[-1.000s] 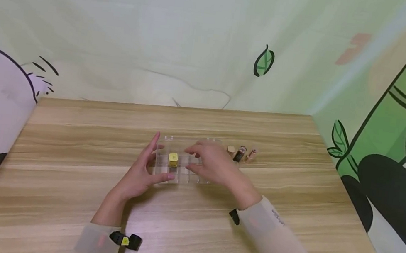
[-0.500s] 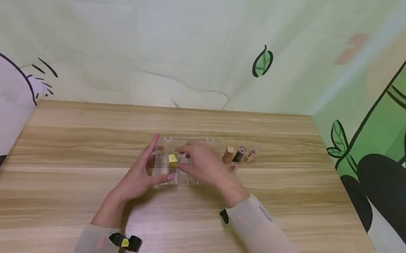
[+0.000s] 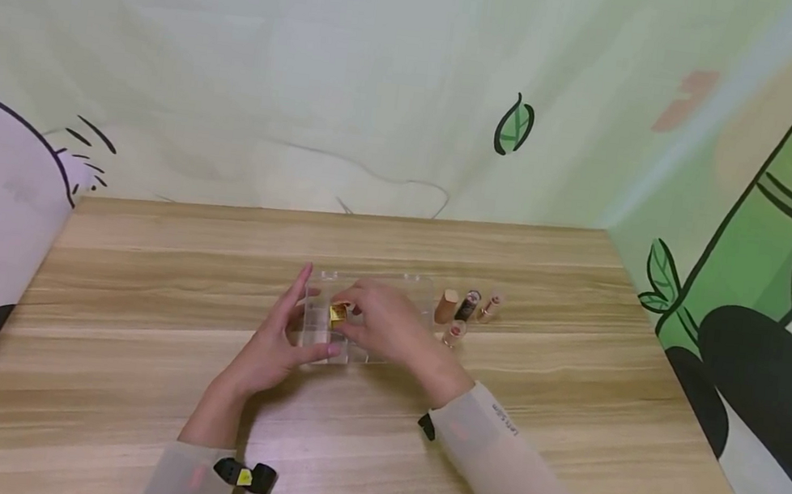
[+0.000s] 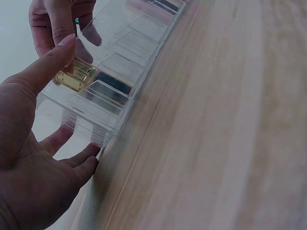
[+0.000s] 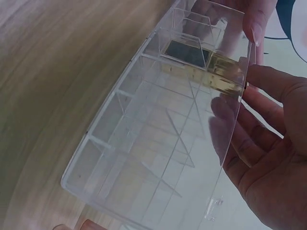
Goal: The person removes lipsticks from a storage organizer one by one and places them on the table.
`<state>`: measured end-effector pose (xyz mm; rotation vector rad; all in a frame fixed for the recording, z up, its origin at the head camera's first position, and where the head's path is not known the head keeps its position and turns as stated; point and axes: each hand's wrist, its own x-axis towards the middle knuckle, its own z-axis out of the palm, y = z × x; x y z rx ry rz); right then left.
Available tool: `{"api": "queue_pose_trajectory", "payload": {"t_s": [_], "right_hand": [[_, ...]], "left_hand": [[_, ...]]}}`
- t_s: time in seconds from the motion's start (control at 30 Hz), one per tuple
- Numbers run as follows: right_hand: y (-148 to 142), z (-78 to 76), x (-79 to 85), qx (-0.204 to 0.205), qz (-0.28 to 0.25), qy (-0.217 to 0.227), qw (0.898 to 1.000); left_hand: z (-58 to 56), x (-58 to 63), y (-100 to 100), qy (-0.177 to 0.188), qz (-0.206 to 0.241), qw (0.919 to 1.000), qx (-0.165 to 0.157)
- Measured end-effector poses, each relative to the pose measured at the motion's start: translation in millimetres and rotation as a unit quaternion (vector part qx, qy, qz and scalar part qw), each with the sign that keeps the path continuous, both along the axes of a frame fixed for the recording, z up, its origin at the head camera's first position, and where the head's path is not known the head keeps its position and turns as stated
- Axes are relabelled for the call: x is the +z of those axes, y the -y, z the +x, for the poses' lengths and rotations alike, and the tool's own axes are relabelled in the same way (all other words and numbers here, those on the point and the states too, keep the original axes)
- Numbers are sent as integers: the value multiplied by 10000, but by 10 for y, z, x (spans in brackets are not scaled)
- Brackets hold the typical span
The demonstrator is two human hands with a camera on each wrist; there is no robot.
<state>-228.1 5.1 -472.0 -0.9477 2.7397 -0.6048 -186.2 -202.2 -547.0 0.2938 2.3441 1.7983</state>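
A clear divided organizer point(image 3: 421, 286) stands on the table, its compartments showing best in the right wrist view. My left hand point(image 3: 274, 347) holds its left end, thumb at the near side and fingers spread behind. In one compartment near that end stands a square lipstick tube point(image 5: 225, 72), gold at the top and dark lower down. My right hand point(image 3: 387, 323) reaches over the organizer and pinches the top of this gold tube between thumb and fingers. Part of the organizer is hidden beneath the right hand.
Just right of the organizer stand several lipsticks: a rose-gold one point(image 3: 445, 306), a dark one point(image 3: 467, 305), a pinkish one point(image 3: 489, 307) and a short one with a reddish centre point(image 3: 454, 334). Wood-grain table point(image 3: 139, 315) surrounds them, with a printed cloth point(image 3: 398, 100) behind.
My right hand has moved left across the organizer and its fingers have come onto the gold lipstick tube. Lipsticks it covered on the right now show. The left hand keeps its place.
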Motion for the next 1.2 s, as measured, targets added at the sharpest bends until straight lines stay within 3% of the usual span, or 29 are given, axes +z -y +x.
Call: {"api": "queue_pose_trajectory", "payload": {"t_s": [0.67, 1.2], "right_hand": [[64, 5, -35, -43, -21, -229, 9997], [13, 15, 100, -178, -261, -174, 9993]], "left_hand": [[14, 25, 2, -31, -34, 10000, 49], [0, 0, -4, -36, 67, 10000, 45]]}}
